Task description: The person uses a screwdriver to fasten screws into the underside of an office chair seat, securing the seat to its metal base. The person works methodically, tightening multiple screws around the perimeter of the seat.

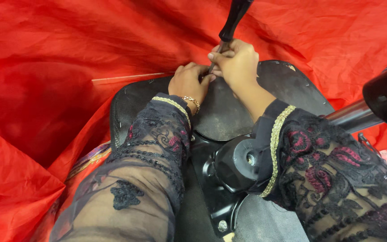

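Observation:
An upturned black chair seat (229, 112) lies in front of me on red cloth. My right hand (234, 62) grips the metal shaft of a screwdriver with a black handle (234, 20), its tip pressed at the seat's far edge. My left hand (188, 80), with a gold bracelet at the wrist, pinches at the same spot beside the tip. Both arms wear dark sheer embroidered sleeves with gold trim. The tip itself is hidden by my fingers.
A black metal mounting plate (211, 179) with a round black hub (242, 161) sits at the seat's near end. A grey tube (350, 117) with a black end runs off to the right. Crumpled red fabric (45, 89) surrounds everything.

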